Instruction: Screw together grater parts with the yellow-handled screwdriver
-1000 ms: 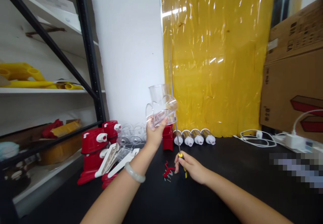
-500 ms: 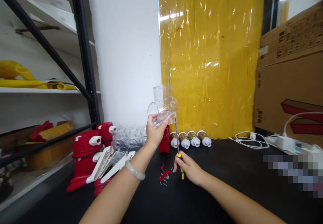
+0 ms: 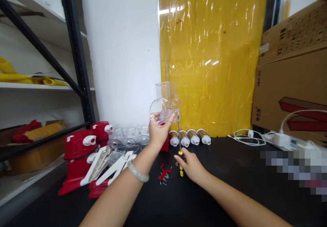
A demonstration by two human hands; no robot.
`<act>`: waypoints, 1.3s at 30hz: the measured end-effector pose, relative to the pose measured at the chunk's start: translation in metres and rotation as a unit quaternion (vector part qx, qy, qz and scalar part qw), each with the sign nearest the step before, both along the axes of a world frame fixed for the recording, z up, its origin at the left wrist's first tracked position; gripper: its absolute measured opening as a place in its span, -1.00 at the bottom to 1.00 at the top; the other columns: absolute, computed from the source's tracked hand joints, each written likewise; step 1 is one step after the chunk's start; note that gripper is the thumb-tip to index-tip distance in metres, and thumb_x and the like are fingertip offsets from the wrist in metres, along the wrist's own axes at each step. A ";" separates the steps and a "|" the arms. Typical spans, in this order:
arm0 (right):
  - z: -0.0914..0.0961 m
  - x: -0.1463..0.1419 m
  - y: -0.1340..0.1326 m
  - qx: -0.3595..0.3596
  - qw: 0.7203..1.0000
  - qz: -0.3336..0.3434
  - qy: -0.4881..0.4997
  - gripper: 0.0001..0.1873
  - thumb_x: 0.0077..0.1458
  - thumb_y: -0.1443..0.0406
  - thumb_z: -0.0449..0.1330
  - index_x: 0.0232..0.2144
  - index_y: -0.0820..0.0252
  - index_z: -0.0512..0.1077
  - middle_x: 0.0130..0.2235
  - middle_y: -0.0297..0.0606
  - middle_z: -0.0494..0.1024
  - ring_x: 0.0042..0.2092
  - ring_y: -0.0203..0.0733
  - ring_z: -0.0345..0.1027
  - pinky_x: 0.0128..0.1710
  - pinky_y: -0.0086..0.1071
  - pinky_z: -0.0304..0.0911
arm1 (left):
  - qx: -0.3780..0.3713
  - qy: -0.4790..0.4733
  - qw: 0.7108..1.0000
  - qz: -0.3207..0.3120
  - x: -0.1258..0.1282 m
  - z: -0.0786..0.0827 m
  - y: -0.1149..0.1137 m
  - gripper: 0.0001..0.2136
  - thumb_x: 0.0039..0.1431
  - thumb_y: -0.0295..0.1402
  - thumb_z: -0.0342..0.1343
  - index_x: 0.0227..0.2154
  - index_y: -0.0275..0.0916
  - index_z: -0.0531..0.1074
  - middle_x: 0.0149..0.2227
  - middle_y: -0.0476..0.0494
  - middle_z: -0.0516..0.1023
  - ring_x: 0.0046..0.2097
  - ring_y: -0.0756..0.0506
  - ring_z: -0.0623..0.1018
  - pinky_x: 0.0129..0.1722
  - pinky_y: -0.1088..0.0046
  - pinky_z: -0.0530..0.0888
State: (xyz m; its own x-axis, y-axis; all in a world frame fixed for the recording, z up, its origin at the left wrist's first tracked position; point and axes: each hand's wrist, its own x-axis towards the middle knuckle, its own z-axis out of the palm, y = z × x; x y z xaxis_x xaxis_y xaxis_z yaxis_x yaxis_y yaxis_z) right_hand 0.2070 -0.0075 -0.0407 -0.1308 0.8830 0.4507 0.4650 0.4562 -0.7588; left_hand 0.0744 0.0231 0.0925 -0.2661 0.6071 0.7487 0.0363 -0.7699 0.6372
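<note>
My left hand [image 3: 158, 131] grips a clear plastic housing [image 3: 166, 106] with a square funnel-like opening on top and a round mouth facing left. It is held up above the table. In my right hand [image 3: 190, 162] is a screwdriver [image 3: 179, 136] with a yellow and black handle, its long shaft pointing upward. The screwdriver's tip reaches the lower right underside of the housing; whether it sits in a screw is too small to tell. Below my hands, small red parts [image 3: 165, 173] and several loose screws [image 3: 163, 182] lie on the black table [image 3: 219, 193].
Red machine bases [image 3: 79, 148], white levers [image 3: 95, 165] and more clear housings [image 3: 129, 133] stand at the left. Several metal-mesh cylinders with white ends [image 3: 194, 137] line the back. At right are a white cable [image 3: 245, 138], a power strip [image 3: 283, 141] and a cardboard box [image 3: 291, 73].
The view has shifted a little, so the background slides left. My hands keep their hold on the housing and screwdriver, and the right fingers have shifted around the handle.
</note>
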 end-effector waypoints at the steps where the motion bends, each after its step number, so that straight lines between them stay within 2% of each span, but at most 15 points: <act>1: 0.000 0.000 -0.001 0.002 1.000 -0.003 -0.002 -0.68 0.21 0.02 0.09 -0.42 0.08 0.20 -0.42 -0.23 0.59 -0.37 -0.11 0.49 -0.37 -0.32 0.22 | -0.005 -0.004 1.000 -0.006 0.000 0.000 0.000 -0.51 -0.09 -0.08 0.37 -0.21 -0.25 0.35 -0.17 -0.24 0.58 -0.13 -0.16 0.60 -0.05 0.27 0.48; 9: 0.008 0.000 -0.007 -0.003 1.000 0.019 0.006 -0.71 0.26 0.07 0.02 -0.41 0.09 0.26 -0.37 -0.21 0.59 -0.27 -0.12 0.49 -0.23 -0.29 0.26 | -0.010 -0.006 0.999 -0.032 -0.003 0.004 0.000 -0.54 -0.11 -0.09 0.38 -0.25 -0.25 0.35 -0.15 -0.23 0.59 -0.10 -0.16 0.60 -0.01 0.26 0.47; 14: 0.007 0.002 -0.005 -0.009 0.997 0.075 0.036 -0.65 0.27 0.02 -0.03 -0.38 0.12 0.30 -0.34 -0.17 0.59 -0.24 -0.12 0.48 -0.12 -0.23 0.29 | -0.001 0.002 0.996 -0.085 -0.007 0.008 -0.001 -0.58 -0.09 -0.15 0.37 -0.27 -0.24 0.34 -0.19 -0.22 0.61 -0.13 -0.15 0.61 -0.04 0.28 0.48; 19: 0.001 0.002 0.001 -0.041 0.981 0.143 0.123 -0.58 0.20 -0.10 0.04 -0.34 0.13 0.29 -0.33 -0.20 0.59 -0.25 -0.16 0.47 -0.11 -0.23 0.32 | 0.007 0.016 0.996 -0.084 -0.007 0.012 -0.007 -0.60 -0.08 -0.19 0.37 -0.27 -0.24 0.34 -0.19 -0.21 0.62 -0.12 -0.15 0.62 -0.04 0.28 0.49; 22: -0.001 0.002 0.002 -0.071 0.968 0.182 0.155 -0.52 0.14 -0.16 0.09 -0.33 0.13 0.28 -0.37 -0.23 0.58 -0.29 -0.18 0.46 -0.15 -0.23 0.33 | 0.012 0.016 0.996 -0.084 -0.006 0.010 -0.009 -0.60 -0.08 -0.19 0.37 -0.27 -0.24 0.34 -0.17 -0.23 0.61 -0.09 -0.17 0.61 -0.01 0.25 0.48; 26: -0.001 0.002 0.000 -0.104 0.954 0.218 0.177 -0.47 0.08 -0.19 0.13 -0.33 0.13 0.26 -0.44 -0.32 0.52 -0.38 -0.23 0.40 -0.31 -0.32 0.30 | 0.018 0.010 0.997 -0.075 -0.005 0.008 -0.006 -0.56 -0.12 -0.17 0.39 -0.26 -0.24 0.33 -0.12 -0.27 0.58 -0.06 -0.19 0.61 0.02 0.19 0.48; 31: 0.001 0.002 -0.003 -0.094 0.960 0.207 0.166 -0.50 0.14 -0.17 0.10 -0.34 0.14 0.25 -0.45 -0.34 0.50 -0.43 -0.27 0.36 -0.37 -0.36 0.27 | 0.003 -0.003 0.999 -0.049 -0.008 0.010 -0.003 -0.54 -0.15 -0.14 0.41 -0.27 -0.23 0.33 -0.11 -0.27 0.57 -0.05 -0.20 0.60 0.06 0.16 0.46; 35: 0.002 0.003 -0.003 -0.059 0.974 0.159 0.149 -0.55 0.16 -0.12 0.11 -0.37 0.14 0.26 -0.45 -0.32 0.51 -0.39 -0.25 0.39 -0.28 -0.32 0.31 | -0.017 -0.004 0.999 -0.038 -0.008 0.012 -0.004 -0.51 -0.17 -0.12 0.41 -0.27 -0.25 0.33 -0.11 -0.31 0.57 -0.08 -0.21 0.60 0.02 0.14 0.47; 39: -0.002 0.002 0.002 -0.058 0.982 0.105 0.145 -0.54 0.07 -0.11 0.21 -0.40 0.13 0.26 -0.43 -0.29 0.53 -0.34 -0.18 0.46 -0.29 -0.31 0.33 | -0.020 0.004 0.999 -0.042 -0.005 0.011 -0.007 -0.51 -0.18 -0.13 0.42 -0.26 -0.25 0.34 -0.15 -0.28 0.57 -0.09 -0.20 0.59 -0.01 0.21 0.48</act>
State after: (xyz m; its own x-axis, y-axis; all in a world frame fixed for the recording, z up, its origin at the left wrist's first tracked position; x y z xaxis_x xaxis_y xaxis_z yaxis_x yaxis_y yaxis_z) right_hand 0.2086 -0.0053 -0.0429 -0.1976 0.8979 0.3933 0.1267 0.4212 -0.8981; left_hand 0.0694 0.0165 0.1030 -0.2064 0.6570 0.7251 -0.0221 -0.7440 0.6678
